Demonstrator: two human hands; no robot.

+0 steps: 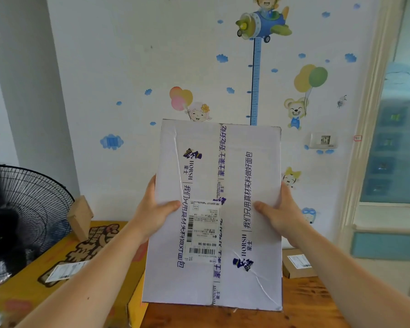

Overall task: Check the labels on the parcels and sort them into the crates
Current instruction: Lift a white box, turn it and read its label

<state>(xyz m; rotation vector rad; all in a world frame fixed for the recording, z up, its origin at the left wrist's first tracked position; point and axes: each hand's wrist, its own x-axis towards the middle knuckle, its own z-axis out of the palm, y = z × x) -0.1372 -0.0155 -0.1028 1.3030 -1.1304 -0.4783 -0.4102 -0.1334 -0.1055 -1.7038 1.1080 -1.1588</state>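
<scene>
The person holds a white box (234,162) upright in front of the camera, lifted clear of the wooden table (305,304) below it. The box has purple print & a strip of printed tape down the middle. A shipping label (202,233) w/ barcodes sits on the front, lower left of centre, and reads upside down.

The left hand (154,209) grips the box's left edge, thumb across the front and the other fingers hidden behind. The right hand (282,214) grips the right edge at approx the same height, thumb on the front too.

Left of the white box lies a big yellow box (57,263) w/ a paper label on top. A small brown box (81,217) stands tilted on its far end. Further left is a black fan (21,209). Just right of the white box's lower part, a flat brown parcel (296,266) w/ its own label lies on the table. Behind the box, the wall carries cartoon stickers, a blue height chart (256,79) & a socket (323,140).
</scene>
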